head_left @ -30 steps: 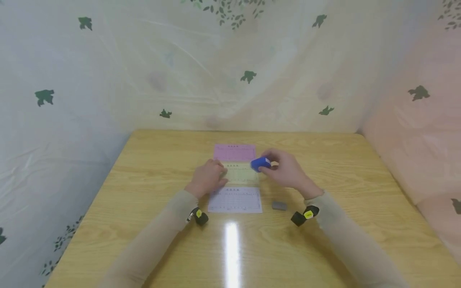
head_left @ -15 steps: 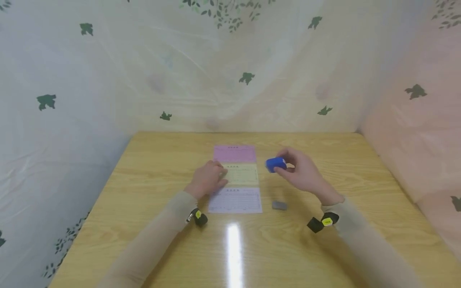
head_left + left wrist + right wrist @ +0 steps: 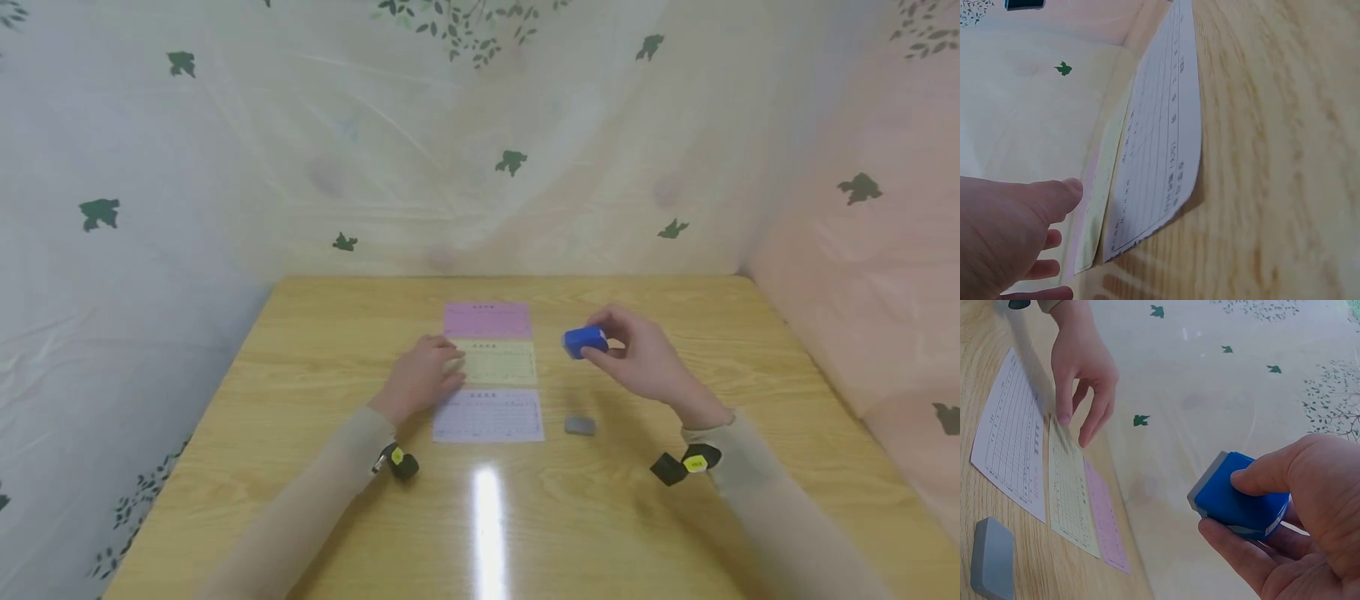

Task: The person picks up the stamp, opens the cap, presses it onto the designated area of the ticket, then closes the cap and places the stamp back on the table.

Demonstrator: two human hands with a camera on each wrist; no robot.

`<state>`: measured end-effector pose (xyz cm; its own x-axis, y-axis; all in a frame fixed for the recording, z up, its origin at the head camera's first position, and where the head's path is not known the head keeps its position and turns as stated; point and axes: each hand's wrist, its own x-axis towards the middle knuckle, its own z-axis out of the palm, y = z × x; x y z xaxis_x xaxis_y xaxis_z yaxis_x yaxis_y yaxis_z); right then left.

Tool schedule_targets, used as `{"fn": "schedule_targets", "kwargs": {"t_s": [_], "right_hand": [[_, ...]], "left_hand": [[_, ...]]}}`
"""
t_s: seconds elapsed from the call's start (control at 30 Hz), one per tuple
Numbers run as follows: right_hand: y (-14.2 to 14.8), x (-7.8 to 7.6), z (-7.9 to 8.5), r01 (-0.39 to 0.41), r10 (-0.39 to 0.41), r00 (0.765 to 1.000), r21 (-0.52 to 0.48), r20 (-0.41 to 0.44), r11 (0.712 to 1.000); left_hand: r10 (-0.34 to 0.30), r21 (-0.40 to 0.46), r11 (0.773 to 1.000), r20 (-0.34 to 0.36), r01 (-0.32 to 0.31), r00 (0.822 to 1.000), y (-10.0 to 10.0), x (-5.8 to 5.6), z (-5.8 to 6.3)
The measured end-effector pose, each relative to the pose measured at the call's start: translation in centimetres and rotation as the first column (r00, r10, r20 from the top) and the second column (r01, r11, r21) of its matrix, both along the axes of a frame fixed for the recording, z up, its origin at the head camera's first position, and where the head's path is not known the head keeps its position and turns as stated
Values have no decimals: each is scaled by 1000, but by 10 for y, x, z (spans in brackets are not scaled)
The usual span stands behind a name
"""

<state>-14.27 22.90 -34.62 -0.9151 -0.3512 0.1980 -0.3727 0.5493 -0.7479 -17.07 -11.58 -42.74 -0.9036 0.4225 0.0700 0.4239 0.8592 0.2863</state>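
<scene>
While the right hand [image 3: 637, 354] pinches the stamp [image 3: 585, 341], raised right of the yellow slip [image 3: 501, 364], the left hand [image 3: 420, 375], fingers loosely extended, reaches that slip's left end; contact unclear. Hands: well apart. Likely mishap: the white slip [image 3: 489, 418], left end lifted, snagging on a passing hand. Grey block [image 3: 580, 426]: just right of it. Tabletop [image 3: 315, 367]: room left and right; far edge near the pink slip [image 3: 487, 320].
</scene>
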Motion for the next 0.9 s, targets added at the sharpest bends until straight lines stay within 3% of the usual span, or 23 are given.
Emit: {"fn": "schedule_targets", "kwargs": {"t_s": [0.37, 0.63, 0.9], "right_hand": [[-1, 1, 3, -7, 7, 1000, -12, 12, 1000], [1, 1, 3, -12, 12, 1000, -10, 9, 1000], [1, 4, 5, -9, 9, 1000, 1, 14, 1000]], "left_hand": [[39, 107, 993, 84, -48, 996, -10, 28, 11], [20, 119, 992, 73, -29, 997, -13, 50, 14], [-4, 113, 994, 55, -3, 998, -13, 62, 6]]}}
